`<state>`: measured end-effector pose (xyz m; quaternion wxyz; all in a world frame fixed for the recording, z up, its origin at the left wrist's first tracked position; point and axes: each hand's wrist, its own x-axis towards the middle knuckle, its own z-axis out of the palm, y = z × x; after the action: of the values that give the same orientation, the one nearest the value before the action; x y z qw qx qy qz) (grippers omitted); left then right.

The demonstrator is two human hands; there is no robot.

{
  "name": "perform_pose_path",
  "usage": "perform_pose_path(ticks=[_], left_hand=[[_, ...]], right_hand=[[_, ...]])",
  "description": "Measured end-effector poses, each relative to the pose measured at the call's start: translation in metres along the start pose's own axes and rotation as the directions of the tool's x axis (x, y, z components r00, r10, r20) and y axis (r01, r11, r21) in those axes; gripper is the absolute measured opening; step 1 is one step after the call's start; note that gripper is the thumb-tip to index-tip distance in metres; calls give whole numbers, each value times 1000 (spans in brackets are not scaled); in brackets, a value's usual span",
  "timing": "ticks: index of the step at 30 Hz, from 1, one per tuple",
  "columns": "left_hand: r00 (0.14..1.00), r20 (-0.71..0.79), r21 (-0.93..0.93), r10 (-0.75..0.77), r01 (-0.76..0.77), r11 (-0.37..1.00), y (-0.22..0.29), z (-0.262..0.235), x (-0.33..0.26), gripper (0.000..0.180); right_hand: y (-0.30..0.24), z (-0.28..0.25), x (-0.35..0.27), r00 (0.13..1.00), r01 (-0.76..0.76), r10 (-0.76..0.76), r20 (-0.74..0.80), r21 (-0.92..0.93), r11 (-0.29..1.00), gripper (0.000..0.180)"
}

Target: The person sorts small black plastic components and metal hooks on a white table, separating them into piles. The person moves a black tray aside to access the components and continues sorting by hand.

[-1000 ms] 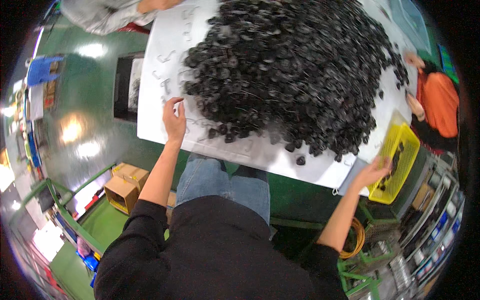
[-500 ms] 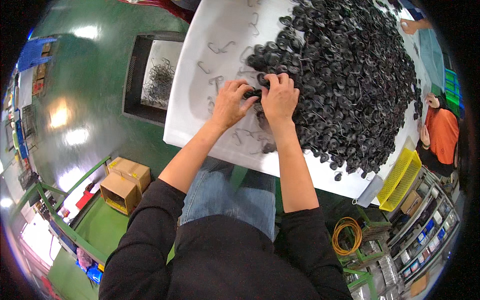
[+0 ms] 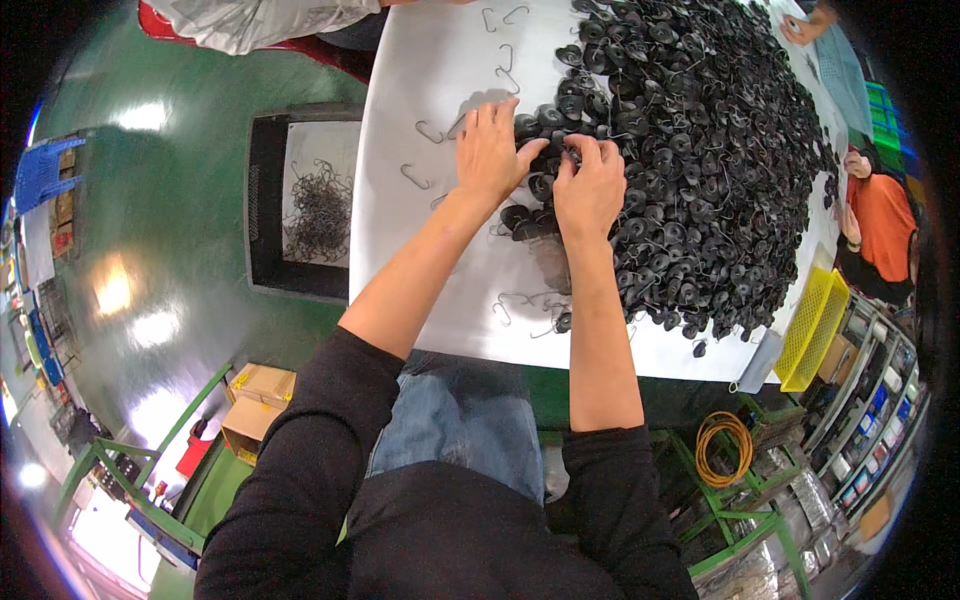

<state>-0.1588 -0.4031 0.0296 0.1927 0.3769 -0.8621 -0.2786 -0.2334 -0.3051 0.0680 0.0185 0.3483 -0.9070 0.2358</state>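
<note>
A large heap of black round parts [image 3: 710, 180], many with thin wire hooks sticking out, covers much of the white table [image 3: 400, 290]. At the heap's left edge my left hand [image 3: 490, 158] is open, its fingers stretched away from me and its thumb close to the black parts. Just right of it, my right hand [image 3: 592, 192] is closed, with thumb and fingers pinching a small black round part [image 3: 571, 156]. Several loose wire hooks [image 3: 415, 177] lie on the table left of my hands, and more hooks [image 3: 520, 304] lie near the front edge.
A black crate [image 3: 262, 200] with a tangle of wire hooks [image 3: 320, 205] stands left of the table. A yellow basket [image 3: 812, 335] is at the right corner. Other people's hands [image 3: 805, 25] are at the far right; a person in grey [image 3: 260, 20] is at top left.
My hands have moved apart. The left has opened and gone farther from me; the right has shifted slightly right. The view has shifted, and a person in grey now shows at top left.
</note>
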Motion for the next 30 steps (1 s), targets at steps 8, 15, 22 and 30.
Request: perform_pose_path(ticks=[8, 15, 22, 30], left_hand=[[994, 106, 66, 39, -46, 997, 6, 4, 20, 22], [953, 297, -380, -57, 173, 909, 5, -53, -13, 13], [956, 179, -329, -234, 282, 901, -10, -69, -44, 10], [996, -13, 27, -86, 86, 996, -7, -38, -47, 25]], right_hand=[[13, 15, 63, 981, 154, -163, 102, 90, 984, 17], [31, -19, 43, 991, -87, 25, 133, 485, 870, 14], [20, -7, 49, 958, 41, -93, 270, 194, 980, 14], [9, -3, 46, 855, 283, -329, 401, 171, 944, 21]])
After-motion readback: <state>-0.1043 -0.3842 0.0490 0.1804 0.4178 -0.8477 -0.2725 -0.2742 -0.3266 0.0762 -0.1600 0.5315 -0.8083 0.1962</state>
